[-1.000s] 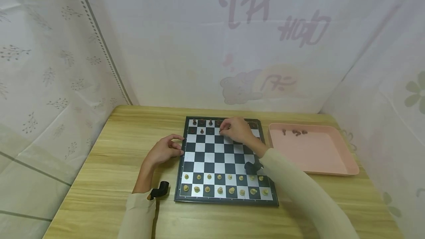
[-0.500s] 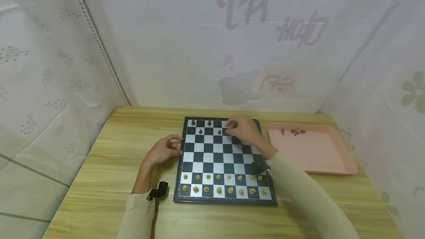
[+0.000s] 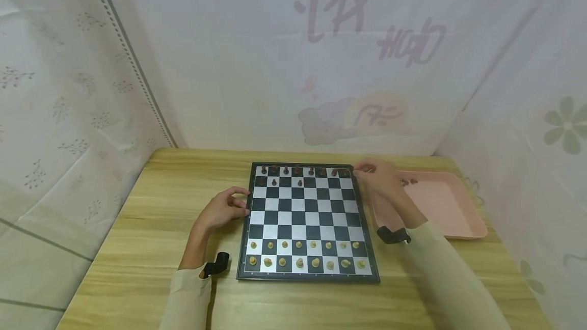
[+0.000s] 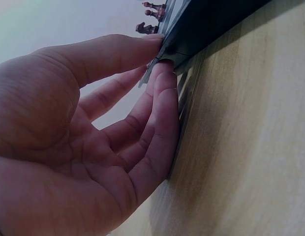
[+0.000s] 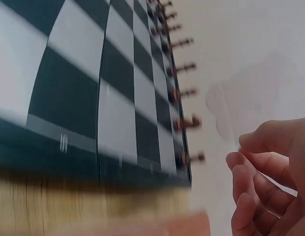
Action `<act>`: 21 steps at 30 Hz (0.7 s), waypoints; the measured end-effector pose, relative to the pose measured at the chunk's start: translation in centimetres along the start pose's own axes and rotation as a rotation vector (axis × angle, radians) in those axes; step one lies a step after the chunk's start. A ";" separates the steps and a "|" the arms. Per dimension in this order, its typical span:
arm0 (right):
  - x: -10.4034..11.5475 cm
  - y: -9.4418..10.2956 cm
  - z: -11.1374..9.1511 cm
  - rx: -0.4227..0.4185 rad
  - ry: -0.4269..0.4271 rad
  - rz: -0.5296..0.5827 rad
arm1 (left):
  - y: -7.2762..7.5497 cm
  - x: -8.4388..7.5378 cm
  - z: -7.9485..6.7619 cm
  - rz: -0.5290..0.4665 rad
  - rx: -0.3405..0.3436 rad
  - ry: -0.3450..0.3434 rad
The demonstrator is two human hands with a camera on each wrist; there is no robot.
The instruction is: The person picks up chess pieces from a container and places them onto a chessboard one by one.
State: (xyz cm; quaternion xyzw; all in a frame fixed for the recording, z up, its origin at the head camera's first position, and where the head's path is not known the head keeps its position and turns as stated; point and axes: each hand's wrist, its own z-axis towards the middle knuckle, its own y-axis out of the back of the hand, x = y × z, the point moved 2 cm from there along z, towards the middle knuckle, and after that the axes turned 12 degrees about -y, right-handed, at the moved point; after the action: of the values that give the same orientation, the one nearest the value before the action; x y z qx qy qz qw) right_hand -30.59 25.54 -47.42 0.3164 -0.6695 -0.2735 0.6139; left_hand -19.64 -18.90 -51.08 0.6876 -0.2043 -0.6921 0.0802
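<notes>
My left hand rests its thumb and fingertips against the left edge of a black-and-white chessboard. Close up in the left wrist view, the thumb lies along the board's edge, fingers gently bent beside it. Over the left rim of a pink tray, my right hand hangs near the board's far right corner. Its thumb and forefinger tips come together with nothing visible between them. Dark red chess pieces line the far row; in front of them stand pawns, including one red pawn.
Cream chess pieces, such as a pawn, fill the two near rows. Several dark red pieces lie in the tray's far left part, partly behind the right hand. A patterned cloth hangs behind the wooden table.
My right hand has left a red pawn on the second row and moved right, off the board to the tray. The left hand has stayed at the board's edge.
</notes>
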 end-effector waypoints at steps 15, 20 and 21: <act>-8.2 4.8 1.2 0.000 0.049 -0.127 | 0.0 -0.2 -0.2 -0.010 -0.003 0.007; -8.7 4.8 1.5 0.032 0.069 -0.184 | 0.0 -0.2 -0.2 -0.014 -0.006 0.012; -8.7 4.8 1.6 0.042 0.069 -0.185 | 0.0 -0.2 -0.2 -0.014 -0.006 0.012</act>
State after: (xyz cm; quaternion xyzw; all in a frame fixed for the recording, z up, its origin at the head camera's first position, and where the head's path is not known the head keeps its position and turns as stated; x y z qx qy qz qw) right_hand -32.17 35.27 -49.62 0.3989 -0.6213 -0.3042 0.6020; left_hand -19.40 -18.88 -50.92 0.6931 -0.1967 -0.6890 0.0787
